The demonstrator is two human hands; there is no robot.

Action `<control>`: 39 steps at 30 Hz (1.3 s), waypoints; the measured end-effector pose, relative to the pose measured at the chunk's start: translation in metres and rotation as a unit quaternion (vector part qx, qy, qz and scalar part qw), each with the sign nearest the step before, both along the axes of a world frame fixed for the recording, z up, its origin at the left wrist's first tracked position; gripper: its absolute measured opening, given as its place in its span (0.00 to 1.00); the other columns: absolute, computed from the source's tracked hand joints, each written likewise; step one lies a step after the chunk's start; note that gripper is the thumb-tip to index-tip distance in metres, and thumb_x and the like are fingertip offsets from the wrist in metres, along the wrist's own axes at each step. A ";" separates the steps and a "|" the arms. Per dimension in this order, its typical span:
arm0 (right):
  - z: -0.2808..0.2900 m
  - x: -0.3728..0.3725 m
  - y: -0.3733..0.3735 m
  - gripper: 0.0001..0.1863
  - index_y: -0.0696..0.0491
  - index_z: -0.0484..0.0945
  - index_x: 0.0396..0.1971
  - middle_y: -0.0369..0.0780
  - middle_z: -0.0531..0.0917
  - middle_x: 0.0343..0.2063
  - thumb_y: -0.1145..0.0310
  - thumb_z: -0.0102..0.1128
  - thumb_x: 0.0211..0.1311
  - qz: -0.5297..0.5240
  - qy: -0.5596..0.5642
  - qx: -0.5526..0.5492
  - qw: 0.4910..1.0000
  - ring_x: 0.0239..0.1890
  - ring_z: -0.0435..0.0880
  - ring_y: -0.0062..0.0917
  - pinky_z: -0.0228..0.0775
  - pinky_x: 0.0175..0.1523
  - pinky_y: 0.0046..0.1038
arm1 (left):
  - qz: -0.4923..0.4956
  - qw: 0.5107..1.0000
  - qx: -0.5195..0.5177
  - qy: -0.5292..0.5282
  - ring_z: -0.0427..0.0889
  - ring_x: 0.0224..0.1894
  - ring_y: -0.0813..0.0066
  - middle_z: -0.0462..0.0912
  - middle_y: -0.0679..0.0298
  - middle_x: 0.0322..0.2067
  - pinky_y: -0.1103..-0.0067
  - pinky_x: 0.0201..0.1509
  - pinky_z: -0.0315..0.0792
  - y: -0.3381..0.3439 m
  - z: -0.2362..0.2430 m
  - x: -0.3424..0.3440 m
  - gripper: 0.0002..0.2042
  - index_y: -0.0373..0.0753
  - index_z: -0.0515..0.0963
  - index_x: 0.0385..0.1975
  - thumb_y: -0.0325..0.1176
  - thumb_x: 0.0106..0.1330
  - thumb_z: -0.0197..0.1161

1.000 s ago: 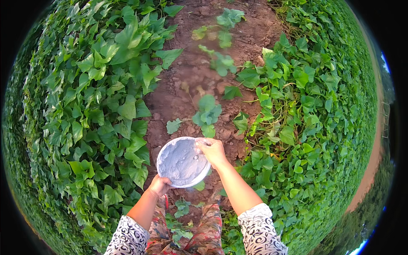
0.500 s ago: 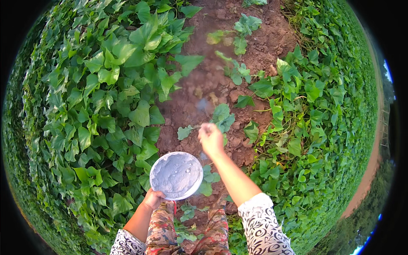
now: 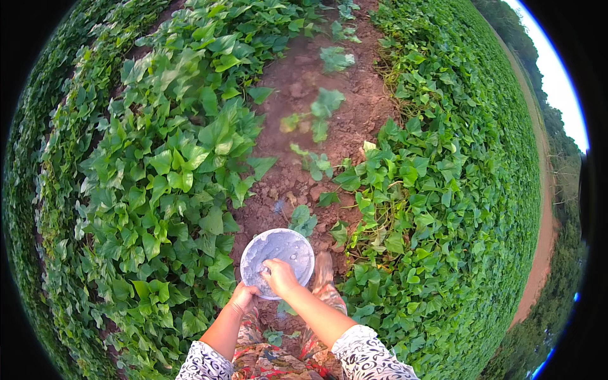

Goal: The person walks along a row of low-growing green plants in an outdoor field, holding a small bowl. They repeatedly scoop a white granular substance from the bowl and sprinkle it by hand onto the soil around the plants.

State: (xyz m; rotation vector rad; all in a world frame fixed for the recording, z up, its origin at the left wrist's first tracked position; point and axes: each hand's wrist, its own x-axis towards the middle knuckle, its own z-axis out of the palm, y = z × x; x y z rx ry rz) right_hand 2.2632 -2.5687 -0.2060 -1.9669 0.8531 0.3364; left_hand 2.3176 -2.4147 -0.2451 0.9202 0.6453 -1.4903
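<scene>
A round white bowl point(image 3: 312, 269) of pale grey powder point(image 3: 292, 249) is held low in front of my legs. My left hand point(image 3: 244, 296) grips its near-left rim, with the thumb over the edge. Inside the bowl my right hand point(image 3: 280, 276) is closed, its curled fingers down at the powder; the fingertips are partly hidden. Just beyond the far rim a young blue-green leafy plant point(image 3: 303, 220) grows from the soil. A small pale grey patch point(image 3: 278, 206) marks the ground to its left.
More young plants point(image 3: 327, 102) stand in a line up the strip of brown soil point(image 3: 285, 171). Dense green vines point(image 3: 183, 164) border it on the left, and more vines point(image 3: 424, 190) on the right. My bare foot point(image 3: 323, 266) is right of the bowl.
My right hand has come back from over the young plant into the bowl. The bowl sits slightly farther right in view. The view has tilted up, and my right foot now shows.
</scene>
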 end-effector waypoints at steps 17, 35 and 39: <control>-0.055 0.049 -0.391 0.07 0.56 0.84 0.30 0.46 0.83 0.27 0.71 0.63 0.50 -0.027 -0.048 -0.015 0.998 0.32 0.84 0.36 0.75 0.42 0.31 | 0.168 0.985 0.031 0.010 0.78 0.46 0.51 0.76 0.51 0.48 0.57 0.46 0.77 -0.226 -0.024 -0.057 0.32 0.29 0.64 0.55 0.16 0.41 0.51; 0.022 -0.047 -0.465 0.19 0.59 0.76 0.38 0.53 0.81 0.31 0.61 0.64 0.50 0.077 0.100 0.094 0.988 0.38 0.80 0.49 0.72 0.44 0.43 | 0.008 0.999 0.022 0.023 0.78 0.47 0.55 0.77 0.56 0.46 0.57 0.52 0.74 -0.425 0.033 -0.064 0.28 0.33 0.69 0.51 0.16 0.44 0.51; 0.021 -0.032 -0.476 0.16 0.59 0.76 0.36 0.54 0.81 0.30 0.67 0.65 0.48 0.036 0.006 0.036 0.999 0.38 0.80 0.48 0.72 0.43 0.43 | -0.021 1.000 -0.006 0.012 0.80 0.43 0.58 0.79 0.56 0.42 0.59 0.49 0.76 -0.462 0.019 -0.022 0.25 0.32 0.72 0.48 0.15 0.44 0.51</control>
